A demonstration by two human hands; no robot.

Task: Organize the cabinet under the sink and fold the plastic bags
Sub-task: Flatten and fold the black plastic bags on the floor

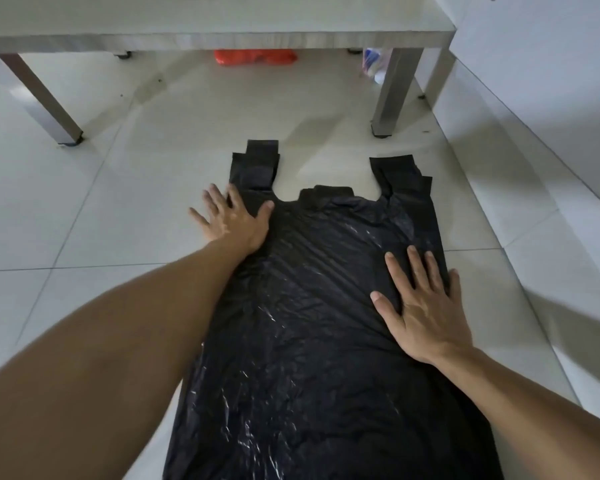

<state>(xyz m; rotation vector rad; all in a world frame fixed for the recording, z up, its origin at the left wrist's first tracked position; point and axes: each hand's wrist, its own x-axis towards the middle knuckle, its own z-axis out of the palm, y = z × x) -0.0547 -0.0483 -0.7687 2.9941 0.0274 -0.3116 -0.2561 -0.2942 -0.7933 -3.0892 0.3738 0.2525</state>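
Observation:
A large black plastic bag [312, 306] lies spread flat on the pale tiled floor, its two handle straps pointing away from me. My left hand [234, 218] rests palm down with fingers spread on the bag's upper left corner, just below the left strap. My right hand [421, 306] presses flat with fingers apart on the bag's right side, near its edge. Neither hand grips anything.
A low grey table [222, 36] stands beyond the bag, with legs at left [45, 102] and right [392, 95]. Under it lie an orange bag [255, 57] and a blue-and-white package [374, 64]. A white wall [534, 98] runs along the right.

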